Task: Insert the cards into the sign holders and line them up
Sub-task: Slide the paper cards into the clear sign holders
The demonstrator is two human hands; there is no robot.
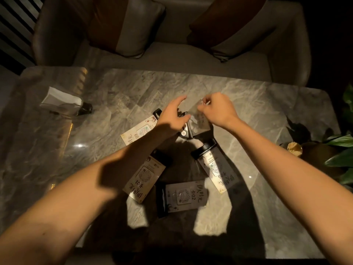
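A clear sign holder [198, 122] with a round black base [184, 131] lies tilted at the middle of the marble table [267, 104]. My left hand [172, 116] grips its left side. My right hand [216, 109] pinches the top edge of the card inside it. Several other holders with cards lie flat: "09" [138, 131] under my left wrist, "01" [144, 175], "02" [184, 195], and one [214, 167] with a black base [203, 148] on the right.
A tissue holder [63, 103] stands at the table's far left. Leafy plants [340, 150] and a small pot [293, 148] crowd the right edge. A sofa [172, 35] with cushions runs behind the table.
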